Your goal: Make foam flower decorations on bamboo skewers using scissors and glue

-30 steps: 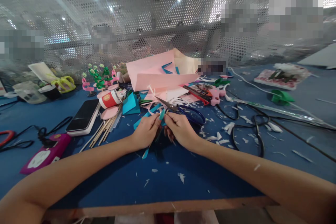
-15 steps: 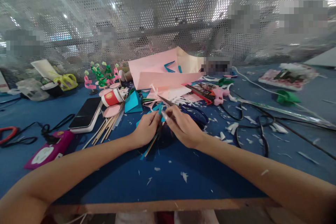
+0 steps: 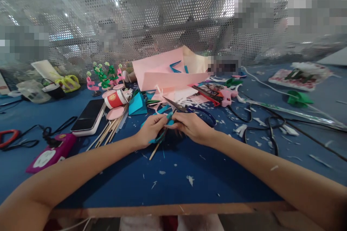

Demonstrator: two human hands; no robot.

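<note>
My left hand [image 3: 151, 129] is closed around a thin wooden stick [image 3: 154, 151] with blue paper about it, the stick's lower end slanting out below the fingers. A blue paper strip [image 3: 169, 118] shows between the two hands. My right hand [image 3: 193, 127] pinches this strip at the fingertips, close against the left thumb. Just behind the right hand lie scissors [image 3: 203, 112] with dark blue handles, blades parted and pointing left. Folded blue paper [image 3: 137, 104] rests on the table to the left of them. How the paper sits inside my left palm is hidden.
Large pink paper [image 3: 173, 81] stands behind the hands. Leftward lie a red-and-white paper cup [image 3: 116, 99], wooden sticks [image 3: 110, 133], a phone [image 3: 89, 117] and a purple box-like device [image 3: 52, 153]. A glue gun [image 3: 226, 97], black cords [image 3: 271, 130] and white scraps lie rightward.
My right hand has turned over and its fingers have curled in against the blue strip. The blue paper below my left hand has been drawn up, leaving the stick's end bare.
</note>
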